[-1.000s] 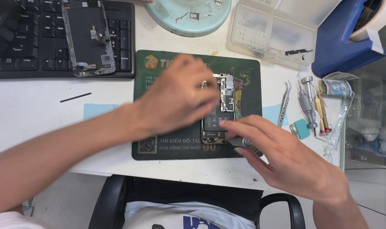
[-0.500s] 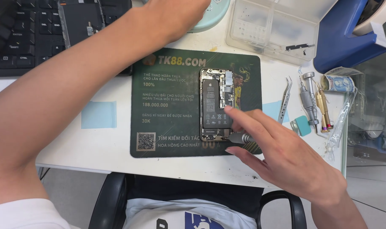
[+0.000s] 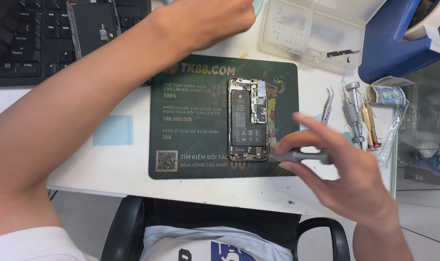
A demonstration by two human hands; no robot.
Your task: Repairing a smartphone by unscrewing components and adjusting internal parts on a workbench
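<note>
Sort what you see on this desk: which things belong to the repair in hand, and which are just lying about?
In use:
opened phone
green mat beneath it
grey screwdriver in the right hand
left hand, reaching to the desk's far edge

Lying about:
keyboard
clear parts box
tweezers
spare screwdrivers
blue holder

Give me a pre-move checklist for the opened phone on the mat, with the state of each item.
1. Opened phone lies flat and fully on the green mat: ok.
2. Right hand grips the grey screwdriver, tip at the phone's lower right corner: ok.
3. Tip seated on a screw: cannot tell, too small and blurred.
4. Left hand steadying the phone: not ok; it reaches toward the table's far edge, away from the phone.
5. Spare tools, tweezers and screwdrivers, lie to the right of the mat: ok.
6. Removed screen panel kept apart, resting on the keyboard: ok.
</note>
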